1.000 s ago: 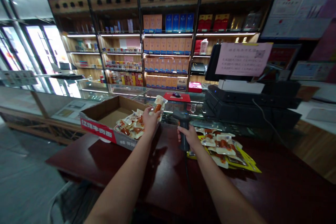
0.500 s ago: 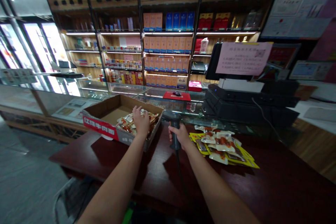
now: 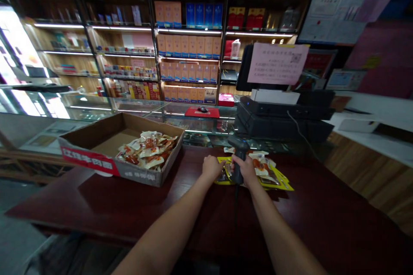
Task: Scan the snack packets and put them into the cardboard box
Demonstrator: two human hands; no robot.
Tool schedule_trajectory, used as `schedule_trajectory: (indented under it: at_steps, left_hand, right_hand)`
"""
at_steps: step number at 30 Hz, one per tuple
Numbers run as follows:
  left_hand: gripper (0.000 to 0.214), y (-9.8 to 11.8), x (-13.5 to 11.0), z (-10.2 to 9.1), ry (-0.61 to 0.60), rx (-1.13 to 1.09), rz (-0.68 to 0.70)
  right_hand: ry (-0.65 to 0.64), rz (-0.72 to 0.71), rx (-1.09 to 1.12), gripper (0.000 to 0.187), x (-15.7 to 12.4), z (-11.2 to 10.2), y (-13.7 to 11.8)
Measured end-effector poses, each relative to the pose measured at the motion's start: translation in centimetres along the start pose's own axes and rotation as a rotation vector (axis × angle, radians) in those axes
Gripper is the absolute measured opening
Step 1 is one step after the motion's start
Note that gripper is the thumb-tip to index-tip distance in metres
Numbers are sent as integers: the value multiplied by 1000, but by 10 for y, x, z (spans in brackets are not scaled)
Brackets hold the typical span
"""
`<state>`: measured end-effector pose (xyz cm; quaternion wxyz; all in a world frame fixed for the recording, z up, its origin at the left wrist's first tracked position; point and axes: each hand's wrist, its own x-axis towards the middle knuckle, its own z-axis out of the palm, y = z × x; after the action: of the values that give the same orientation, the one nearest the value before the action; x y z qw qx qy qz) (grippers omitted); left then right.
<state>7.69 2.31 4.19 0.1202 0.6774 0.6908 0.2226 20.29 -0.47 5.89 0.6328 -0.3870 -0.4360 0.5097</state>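
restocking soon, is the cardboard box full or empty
Partly full: packets are heaped in the right part of the open box, while bare cardboard floor shows on the left.

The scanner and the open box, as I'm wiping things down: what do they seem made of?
The scanner looks like dark matte plastic, moulded into a grip, though dimly lit. The box seems brown cardboard, with folded walls and a printed red strip.

Dark red tabletop point(image 3: 129, 210) in front, glass display counter point(image 3: 135, 107) behind it. Back wall: wooden shelves point(image 3: 187, 51) with strip lighting. Bright windows point(image 3: 13, 47) far left, wood floor point(image 3: 371, 180) right.
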Motion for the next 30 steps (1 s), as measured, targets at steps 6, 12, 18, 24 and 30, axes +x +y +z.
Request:
schedule_trajectory:
  at_steps: [6,12,18,24,30]
  left_hand:
    - [51,9,-1,21,-27,-27,-135]
    - [46,9,-4,27,-9,-64,-128]
    - [15,-6,6,31,69,-292,-83]
    - [16,-57,45,33,427,-811,-125]
    - [16,-70,55,41,539,-1194,-54]
  right_hand:
    - [4,7,-25,30,-4,-13,8]
    - [-31,7,-63,33,-3,-13,18]
    - [-25,29,-113,34,-5,-11,17]
    - [-57,67,-98,40,-7,-14,16]
    - [-281,168,-275,32,-12,-14,22]
